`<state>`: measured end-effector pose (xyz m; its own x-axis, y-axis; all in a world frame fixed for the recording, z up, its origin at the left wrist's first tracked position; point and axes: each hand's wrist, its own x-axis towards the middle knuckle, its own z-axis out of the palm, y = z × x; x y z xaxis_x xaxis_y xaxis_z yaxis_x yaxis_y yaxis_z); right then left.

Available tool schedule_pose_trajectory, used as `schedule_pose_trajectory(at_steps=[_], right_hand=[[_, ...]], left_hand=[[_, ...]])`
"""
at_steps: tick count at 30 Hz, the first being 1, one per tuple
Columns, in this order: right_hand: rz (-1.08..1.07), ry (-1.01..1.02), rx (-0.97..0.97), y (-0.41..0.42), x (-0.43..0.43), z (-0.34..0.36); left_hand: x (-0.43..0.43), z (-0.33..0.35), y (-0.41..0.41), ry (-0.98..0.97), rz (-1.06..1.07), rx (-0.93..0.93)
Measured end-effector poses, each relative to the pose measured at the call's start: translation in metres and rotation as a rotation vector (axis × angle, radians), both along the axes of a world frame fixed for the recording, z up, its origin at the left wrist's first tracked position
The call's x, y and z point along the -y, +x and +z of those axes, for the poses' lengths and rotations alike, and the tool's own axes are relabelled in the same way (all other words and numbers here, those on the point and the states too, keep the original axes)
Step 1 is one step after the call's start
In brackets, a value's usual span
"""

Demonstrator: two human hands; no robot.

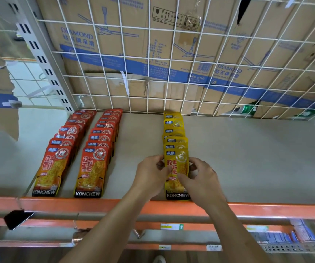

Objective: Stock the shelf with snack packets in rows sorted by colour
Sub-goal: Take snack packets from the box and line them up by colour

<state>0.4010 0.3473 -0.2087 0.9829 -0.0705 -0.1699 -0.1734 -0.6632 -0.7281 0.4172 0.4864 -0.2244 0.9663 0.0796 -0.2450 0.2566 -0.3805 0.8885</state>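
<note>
Two rows of red snack packets lie overlapped on the grey shelf (247, 158): a left red row (61, 149) and a second red row (98, 147) beside it. Further right runs a row of yellow packets (173, 133) from the wire back to the front edge. Its front yellow packet (177, 173) lies flat at the shelf's edge. My left hand (151, 177) pinches its left side with thumb and fingers. From the other side my right hand (202, 179) pinches its right edge, the thumb lying across the packet's middle.
A white wire grid (171, 73) backs the shelf, with cardboard boxes (114, 54) behind it. An orange beam (76, 205) runs along the shelf's front edge. A dark phone-like object (17, 219) hangs below the beam at left. Lower shelves hold small goods (285, 236) at right.
</note>
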Motion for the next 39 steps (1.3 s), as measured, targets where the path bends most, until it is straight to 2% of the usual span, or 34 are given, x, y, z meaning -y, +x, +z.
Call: schedule_pose_trajectory(at_steps=[5, 9, 14, 17, 20, 27, 35, 39], right_hand=[[-0.022, -0.028, -0.028, -0.002, -0.003, 0.006], [-0.027, -0.156, 0.123, -0.002, -0.013, 0.019], [0.171, -0.349, 0.296, 0.007, -0.053, 0.041], [0.281, -0.475, 0.334, 0.004, -0.085, 0.058], [0.414, -0.593, 0.310, -0.003, -0.116, 0.071], [0.542, -0.635, 0.224, -0.043, -0.200, 0.113], [0.605, -0.645, 0.555, -0.100, -0.322, 0.178], [0.648, -0.550, 0.545, -0.128, -0.370, 0.201]], left_hand=[[-0.004, 0.011, -0.001, 0.066, -0.054, -0.009], [-0.023, 0.032, -0.001, 0.287, -0.054, 0.046], [-0.070, 0.071, -0.025, 0.644, 0.000, 0.245], [-0.101, 0.085, -0.043, 0.829, 0.043, 0.270], [-0.132, 0.093, -0.061, 0.929, 0.066, 0.265], [-0.229, 0.114, -0.118, 1.068, 0.155, 0.374], [-0.359, 0.167, -0.180, 1.138, 0.224, 0.422], [-0.404, 0.187, -0.205, 1.120, 0.265, 0.473]])
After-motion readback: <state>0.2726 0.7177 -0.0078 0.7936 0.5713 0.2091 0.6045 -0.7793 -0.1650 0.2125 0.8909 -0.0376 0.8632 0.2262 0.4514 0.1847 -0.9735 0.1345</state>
